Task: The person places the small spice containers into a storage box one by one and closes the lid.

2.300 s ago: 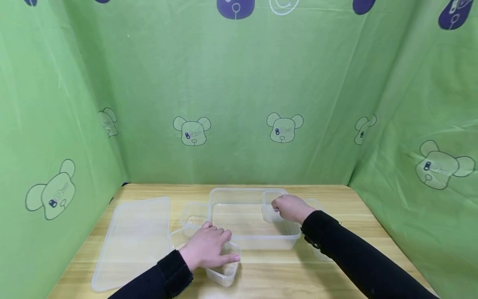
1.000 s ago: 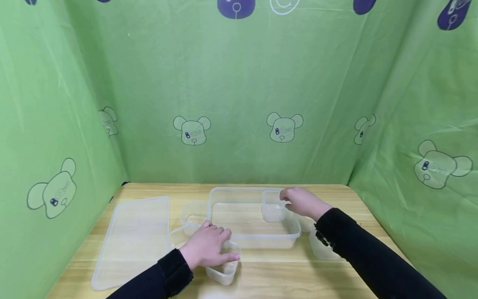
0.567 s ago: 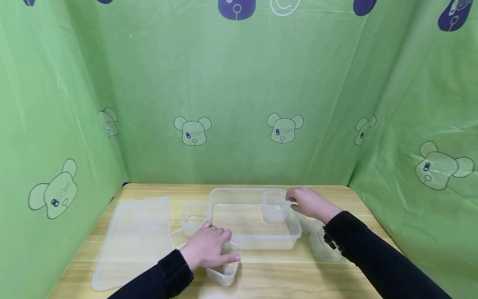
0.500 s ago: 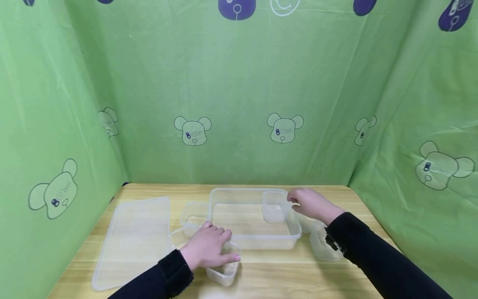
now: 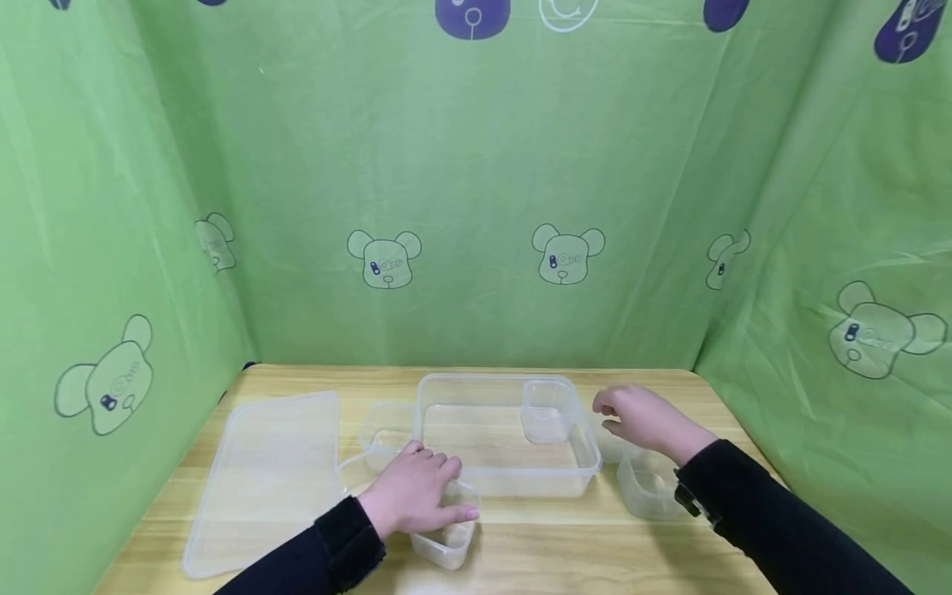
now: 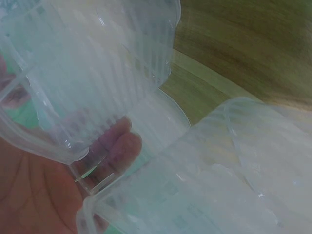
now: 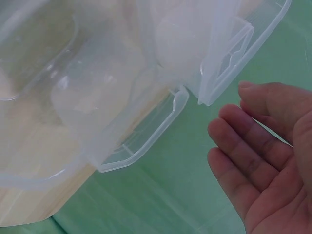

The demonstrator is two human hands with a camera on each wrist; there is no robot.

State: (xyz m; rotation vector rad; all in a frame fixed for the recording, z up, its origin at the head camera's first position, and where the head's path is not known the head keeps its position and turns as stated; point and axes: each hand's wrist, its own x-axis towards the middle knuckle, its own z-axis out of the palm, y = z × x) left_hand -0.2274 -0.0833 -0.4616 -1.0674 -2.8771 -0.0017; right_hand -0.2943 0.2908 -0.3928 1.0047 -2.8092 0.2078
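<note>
A large clear box (image 5: 513, 483) stood mid-desk, toward the back edge of the desk (image 5: 535, 549), with an inner box (image 5: 545, 426) in its back right corner. The right hand (image 5: 654, 419) hung just beside the large box's right wall, its grip released, fingers loosely bent and holding nothing; a tub (image 5: 641, 497) stood below it, toward the desk's right edge. The left hand (image 5: 416, 492) rested across a near box (image 5: 440, 552) on the front-edge side, its grip relaxed rather than clenched. A flat lid (image 5: 264, 483) lay along the left edge. The boxes, apparently thin plastic, would presumably handle as light, slightly flexible and rather slippery; the rim seemed the surest hold, pinched at mid-wall without hard squeezing.
</note>
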